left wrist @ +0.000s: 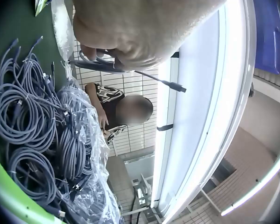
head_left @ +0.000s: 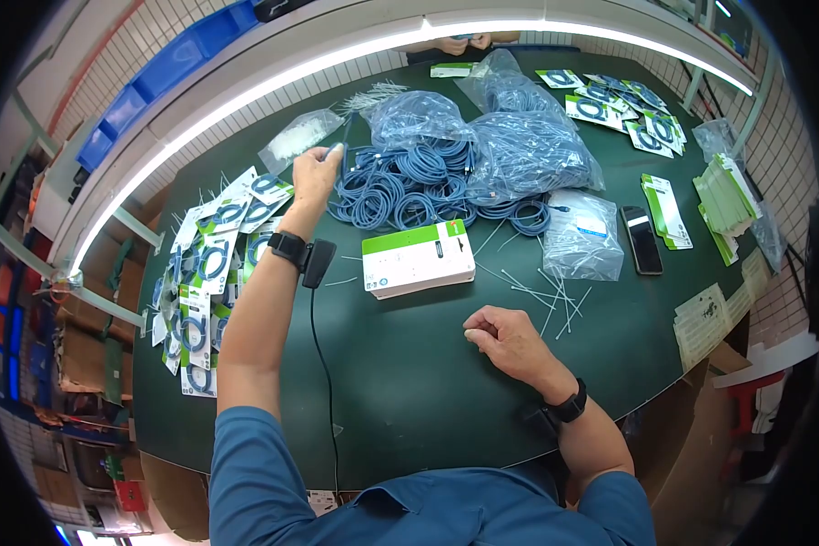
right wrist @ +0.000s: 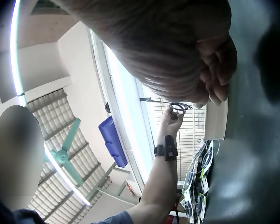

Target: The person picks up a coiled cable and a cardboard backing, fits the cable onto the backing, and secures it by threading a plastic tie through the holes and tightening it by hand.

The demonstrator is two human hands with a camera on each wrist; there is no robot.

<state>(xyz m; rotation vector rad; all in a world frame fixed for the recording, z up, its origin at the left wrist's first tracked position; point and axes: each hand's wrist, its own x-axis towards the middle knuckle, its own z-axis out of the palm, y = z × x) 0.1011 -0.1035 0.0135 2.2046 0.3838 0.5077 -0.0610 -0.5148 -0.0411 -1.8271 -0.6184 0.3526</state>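
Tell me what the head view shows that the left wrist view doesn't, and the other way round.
Only the head view shows the right hand, the phone and the clear bag lying beside it.

Only the left wrist view shows another person's patterned clothing and, plainly, the connector at the end of the held cable.

Both show the left hand holding that cable, the coiled blue cables, plastic bagging over cables and a blue bin.
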